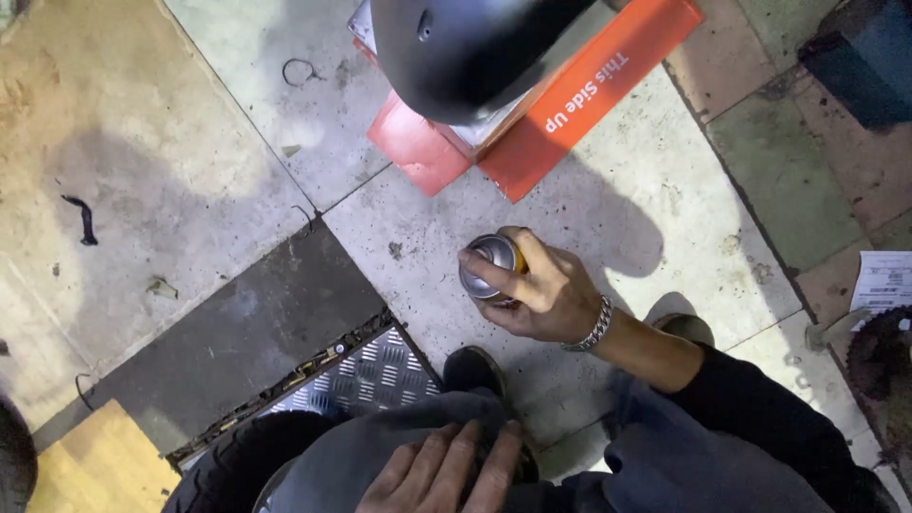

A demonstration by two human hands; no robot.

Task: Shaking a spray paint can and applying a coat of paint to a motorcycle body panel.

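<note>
1. At the far left a black scrap (83, 219) lies on a worn pale floor tile (142, 190), with a bit of litter (161, 287) lower down on the same tile.
2. A yellow board (90, 465) shows in the bottom left corner, beside a dark tile (256, 323).
3. Below the dark tile a ribbed metal plate (366, 375) sits in the floor, and a black tyre (223, 470) curves under it.
4. A wire ring (302, 70) lies on a grey tile near the top.
5. The left hand (446, 475) rests flat on a grey-clad knee (380, 446) at the bottom edge, fingers together and slightly spread, gripping nothing.
6. A black shoe (472, 368) stands on the floor just above that knee.
7. At the top middle a matt black curved shell (465, 47) lies on an orange-red flattened box (532, 133).
8. The spray can (491, 269) is held in the air over the floor, below the box, its top end towards the camera.
9. The right hand (541, 290) is wrapped tight around the can, forefinger laid over its top; a metal chain bracelet (594, 328) hangs at the wrist and a black sleeve (760, 408) covers the forearm.
10. A second shoe (686, 326) peeks out behind that forearm.
11. At the right edge lies a white paper (883, 282), with a dark blue thing (869, 57) in the top corner.
</note>
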